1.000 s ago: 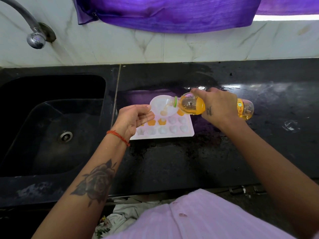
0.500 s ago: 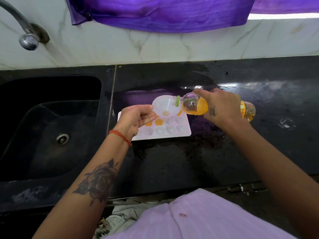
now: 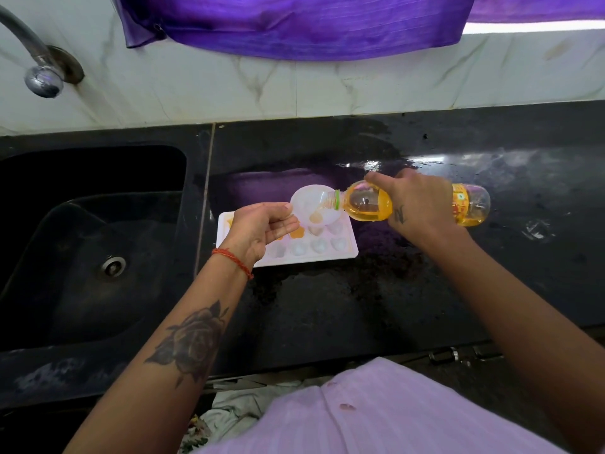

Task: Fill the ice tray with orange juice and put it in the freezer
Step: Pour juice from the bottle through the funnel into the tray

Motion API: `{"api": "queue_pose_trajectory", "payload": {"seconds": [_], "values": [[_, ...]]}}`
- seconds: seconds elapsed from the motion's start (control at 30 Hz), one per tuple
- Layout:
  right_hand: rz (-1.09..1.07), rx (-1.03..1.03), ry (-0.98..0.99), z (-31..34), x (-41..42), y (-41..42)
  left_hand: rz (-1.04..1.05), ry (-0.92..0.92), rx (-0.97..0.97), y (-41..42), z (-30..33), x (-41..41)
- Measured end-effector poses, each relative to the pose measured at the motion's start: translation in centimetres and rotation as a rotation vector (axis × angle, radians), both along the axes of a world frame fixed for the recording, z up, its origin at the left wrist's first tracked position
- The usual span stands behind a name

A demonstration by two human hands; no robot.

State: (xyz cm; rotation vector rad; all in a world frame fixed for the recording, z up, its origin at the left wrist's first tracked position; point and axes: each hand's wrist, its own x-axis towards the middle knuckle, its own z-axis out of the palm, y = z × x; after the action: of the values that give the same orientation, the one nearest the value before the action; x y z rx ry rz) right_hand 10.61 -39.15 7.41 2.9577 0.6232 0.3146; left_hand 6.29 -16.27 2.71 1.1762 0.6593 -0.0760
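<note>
Tipping the juice bottle (image 3: 370, 204) sideways with my right hand (image 3: 415, 204) wrapped round it, neck in the funnel (image 3: 311, 203); left hand (image 3: 258, 229) pinches the funnel's rim over the ice tray (image 3: 340, 253) on the black counter (image 3: 327, 306); few pockets orange so far.

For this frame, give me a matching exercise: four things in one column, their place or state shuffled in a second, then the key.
Things
1. juice bottle
2. funnel
3. ice tray
4. tap

Places or states
A. lying flat on the black counter, a few cells orange
B. on the wall above the sink
C. tipped sideways in the right hand, mouth at the funnel's rim
D. held over the tray by the left hand

Pairs: 1-C, 2-D, 3-A, 4-B
</note>
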Motion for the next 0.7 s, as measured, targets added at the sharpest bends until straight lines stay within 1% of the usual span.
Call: {"api": "queue_pose_trajectory", "payload": {"seconds": [0.3, 0.53, 0.7], "values": [[-0.001, 0.046, 0.010, -0.3, 0.4, -0.1, 0.001, 0.000, 0.007, 0.2, 0.0, 0.0], [-0.045, 0.161, 0.061, -0.5, 0.3, -0.8, -0.001, -0.016, -0.023, 0.1, 0.4, 0.2], [-0.097, 0.171, 0.087, -0.4, 0.2, -1.8, -0.015, -0.021, -0.022, -0.4, 0.6, 0.6]]}}
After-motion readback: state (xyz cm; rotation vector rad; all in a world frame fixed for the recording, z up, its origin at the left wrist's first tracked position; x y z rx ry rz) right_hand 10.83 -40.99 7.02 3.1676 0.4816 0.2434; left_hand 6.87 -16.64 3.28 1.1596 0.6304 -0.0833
